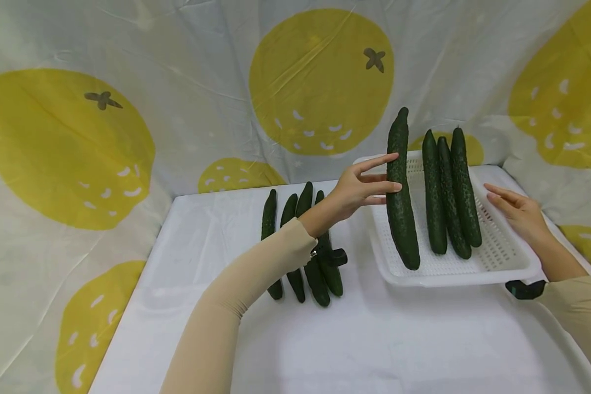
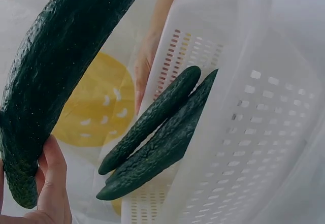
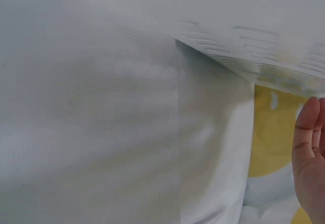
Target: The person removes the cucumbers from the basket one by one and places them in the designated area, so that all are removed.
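My left hand [image 1: 357, 189] grips a long dark green cucumber [image 1: 400, 213], held nearly upright above the left part of a white perforated plastic basket [image 1: 453, 280]. In the left wrist view, that cucumber [image 2: 66, 51] is close to the camera, with the fingers of the left hand [image 2: 51, 183] at its lower end. Three more cucumbers [image 1: 435, 202] lie side by side in the basket. At the basket's right side is my right hand [image 1: 524, 219], its fingers extended along the outer wall. The right wrist view shows its fingertips at the basket's edge; contact is hard to tell.
Several cucumbers [image 1: 317, 279] lie in a loose row on the white-covered table [image 1: 325, 350], left of the basket and partly behind my left forearm. A white cloth backdrop [image 1: 187, 137] with yellow fruit prints stands behind and beside the table.
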Tool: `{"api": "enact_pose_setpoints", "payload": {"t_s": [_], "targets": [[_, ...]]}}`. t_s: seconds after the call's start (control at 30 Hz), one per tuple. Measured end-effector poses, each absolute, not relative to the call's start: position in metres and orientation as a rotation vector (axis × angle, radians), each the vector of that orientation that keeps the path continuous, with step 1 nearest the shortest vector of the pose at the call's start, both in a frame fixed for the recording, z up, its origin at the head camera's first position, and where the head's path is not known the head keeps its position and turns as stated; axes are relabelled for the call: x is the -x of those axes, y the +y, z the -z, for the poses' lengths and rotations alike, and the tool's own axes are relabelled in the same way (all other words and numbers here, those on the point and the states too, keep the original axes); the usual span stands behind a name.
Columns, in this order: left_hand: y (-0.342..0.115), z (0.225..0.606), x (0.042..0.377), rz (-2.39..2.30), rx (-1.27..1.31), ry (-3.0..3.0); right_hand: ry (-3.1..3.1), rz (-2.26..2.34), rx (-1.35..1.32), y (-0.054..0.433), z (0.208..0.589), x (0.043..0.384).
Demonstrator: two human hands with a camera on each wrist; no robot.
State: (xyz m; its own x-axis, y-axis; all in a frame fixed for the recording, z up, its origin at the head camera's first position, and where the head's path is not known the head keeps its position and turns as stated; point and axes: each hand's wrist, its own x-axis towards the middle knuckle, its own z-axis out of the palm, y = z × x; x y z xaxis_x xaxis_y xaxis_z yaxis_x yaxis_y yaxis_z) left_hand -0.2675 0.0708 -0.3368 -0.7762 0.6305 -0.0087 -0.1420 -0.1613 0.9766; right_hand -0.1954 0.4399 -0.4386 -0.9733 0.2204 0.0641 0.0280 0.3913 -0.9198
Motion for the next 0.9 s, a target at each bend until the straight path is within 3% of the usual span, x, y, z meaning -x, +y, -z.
{"api": "enact_pose_setpoints", "payload": {"t_s": [0.9], "targets": [[-0.039, 0.338, 0.267, -1.941, -0.566, 1.697, -2.463, -1.625, 0.212, 0.439, 0.441, 0.200]]}}
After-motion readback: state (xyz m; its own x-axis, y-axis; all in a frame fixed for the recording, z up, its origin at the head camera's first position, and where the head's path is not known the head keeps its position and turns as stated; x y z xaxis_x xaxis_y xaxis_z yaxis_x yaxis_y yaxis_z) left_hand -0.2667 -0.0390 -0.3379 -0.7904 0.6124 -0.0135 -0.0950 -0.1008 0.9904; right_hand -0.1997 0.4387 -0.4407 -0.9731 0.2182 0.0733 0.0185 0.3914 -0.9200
